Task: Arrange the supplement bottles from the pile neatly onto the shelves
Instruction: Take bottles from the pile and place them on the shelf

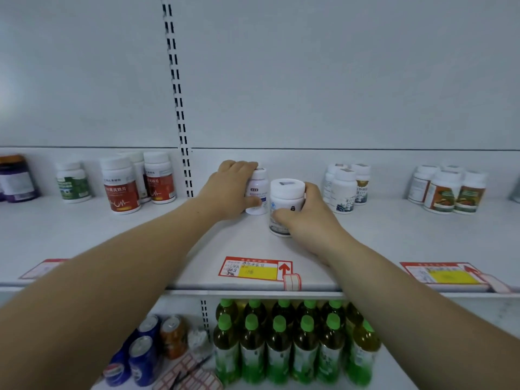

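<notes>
On the upper shelf [253,246], just right of the slotted upright [180,108], both hands hold a supplement bottle each. The left hand [228,190] grips a small white bottle with a blue-printed label [257,194]. Its fingers [239,166] curl over the cap and down the far side, and the thumb presses the label low on the near side. This bottle stands upright with its base on the shelf.

The right hand [306,218] grips a wider white bottle with a flat white cap [287,201]. The thumb lies across the front of the label and the other fingers wrap the right side just under the cap. This bottle is upright, nearer the shelf's front edge and just beside the small one. Whether the two touch cannot be told.

Further left on the same shelf stand red-labelled bottles [121,187], a green-labelled bottle [73,182] and a purple jar [17,178]. To the right are a cluster of white bottles [344,191] and a cluster with orange and green labels [450,191]. A red and yellow price tag [254,268] lies at the front edge. The shelf below carries green-capped drink bottles [281,342] and blue cans [140,353].
</notes>
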Tool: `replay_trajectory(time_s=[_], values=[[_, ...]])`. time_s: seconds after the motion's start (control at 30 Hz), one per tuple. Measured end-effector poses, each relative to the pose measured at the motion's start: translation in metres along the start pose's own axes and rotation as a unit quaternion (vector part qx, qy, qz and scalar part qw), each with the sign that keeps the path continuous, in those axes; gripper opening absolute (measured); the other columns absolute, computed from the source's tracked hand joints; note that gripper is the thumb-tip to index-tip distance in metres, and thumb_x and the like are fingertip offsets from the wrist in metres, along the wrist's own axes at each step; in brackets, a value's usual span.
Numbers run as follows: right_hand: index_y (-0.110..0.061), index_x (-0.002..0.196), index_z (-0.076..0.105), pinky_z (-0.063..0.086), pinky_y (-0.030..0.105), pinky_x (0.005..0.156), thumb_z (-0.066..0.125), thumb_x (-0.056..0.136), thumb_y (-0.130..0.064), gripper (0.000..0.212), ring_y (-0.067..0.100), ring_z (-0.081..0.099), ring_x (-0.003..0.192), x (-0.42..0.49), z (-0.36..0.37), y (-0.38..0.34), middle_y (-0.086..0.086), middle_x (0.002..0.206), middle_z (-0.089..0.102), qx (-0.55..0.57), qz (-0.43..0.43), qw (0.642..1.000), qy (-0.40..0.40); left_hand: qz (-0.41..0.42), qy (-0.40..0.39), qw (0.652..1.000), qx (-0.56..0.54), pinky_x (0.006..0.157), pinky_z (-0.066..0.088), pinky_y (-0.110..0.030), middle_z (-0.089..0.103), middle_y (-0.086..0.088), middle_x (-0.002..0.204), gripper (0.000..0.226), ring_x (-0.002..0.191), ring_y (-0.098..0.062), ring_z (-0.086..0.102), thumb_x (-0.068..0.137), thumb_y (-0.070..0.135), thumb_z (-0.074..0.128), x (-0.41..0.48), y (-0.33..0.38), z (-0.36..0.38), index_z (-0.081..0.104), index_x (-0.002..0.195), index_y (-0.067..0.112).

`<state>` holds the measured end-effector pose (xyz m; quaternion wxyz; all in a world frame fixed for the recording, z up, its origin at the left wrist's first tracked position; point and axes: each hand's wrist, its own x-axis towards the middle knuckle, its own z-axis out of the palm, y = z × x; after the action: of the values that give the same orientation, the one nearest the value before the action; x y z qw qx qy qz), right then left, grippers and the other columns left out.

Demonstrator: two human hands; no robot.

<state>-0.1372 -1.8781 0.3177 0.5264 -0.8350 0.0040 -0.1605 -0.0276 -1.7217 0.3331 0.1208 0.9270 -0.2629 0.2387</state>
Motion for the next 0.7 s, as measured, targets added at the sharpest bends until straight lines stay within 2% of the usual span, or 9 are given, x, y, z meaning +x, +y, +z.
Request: replay_trajectory(time_s=[0.3, 0.4, 0.5, 0.6, 0.7], values=[[-0.027, 0.132, 0.036, 0.041, 0.028, 0.079, 0.068, 0.082, -0.024, 0.059, 0.015, 0.055, 0.099, 0.001, 0.000, -0.001, -0.006, 0.111, 0.054, -0.003, 0.001, 1.000, 0.007, 0.010, 0.014, 1.000, -0.011, 0.109, 0.022, -0.035, 0.039, -0.003, 0.141, 0.077, 0.133, -0.024, 0.025, 0.080, 0.038, 0.069, -0.003, -0.007, 0.002, 0.030, 0.144, 0.018], [-0.027, 0.130, 0.038, 0.043, 0.028, 0.081, 0.069, 0.081, -0.023, 0.058, 0.015, 0.056, 0.100, -0.001, 0.001, -0.003, -0.007, 0.110, 0.054, 0.006, 0.008, 1.000, 0.016, 0.005, -0.004, 1.000, 0.027, 0.113, 0.021, -0.043, 0.035, -0.002, 0.147, 0.080, 0.137, -0.023, 0.023, 0.080, 0.044, 0.066, -0.003, -0.003, -0.004, 0.027, 0.146, 0.021], [-0.026, 0.128, 0.040, 0.042, 0.027, 0.080, 0.069, 0.080, -0.022, 0.056, 0.013, 0.055, 0.097, -0.002, -0.001, -0.009, -0.009, 0.109, 0.054, 0.025, 0.015, 0.999, 0.041, -0.013, -0.031, 0.998, 0.050, 0.116, 0.006, -0.053, 0.018, 0.001, 0.157, 0.082, 0.146, -0.020, 0.007, 0.083, 0.050, 0.060, -0.007, 0.000, -0.014, 0.019, 0.149, 0.024], [-0.024, 0.127, 0.043, 0.045, 0.028, 0.081, 0.069, 0.079, -0.023, 0.055, 0.013, 0.056, 0.098, -0.004, -0.008, -0.016, -0.008, 0.112, 0.056, 0.028, 0.010, 0.997, 0.072, 0.000, -0.028, 0.999, 0.024, 0.117, 0.004, -0.047, 0.014, 0.001, 0.159, 0.080, 0.147, -0.018, 0.004, 0.086, 0.052, 0.057, -0.018, 0.008, -0.025, 0.018, 0.150, 0.024], [-0.023, 0.121, 0.046, 0.050, 0.034, 0.087, 0.071, 0.075, -0.025, 0.052, 0.014, 0.058, 0.100, -0.008, -0.021, -0.017, -0.005, 0.113, 0.059, 0.033, 0.019, 0.996, 0.087, 0.019, -0.035, 0.996, -0.081, 0.116, 0.012, -0.033, 0.020, 0.001, 0.157, 0.079, 0.144, -0.016, 0.015, 0.084, 0.045, 0.064, -0.034, 0.028, -0.036, 0.025, 0.149, 0.022]])
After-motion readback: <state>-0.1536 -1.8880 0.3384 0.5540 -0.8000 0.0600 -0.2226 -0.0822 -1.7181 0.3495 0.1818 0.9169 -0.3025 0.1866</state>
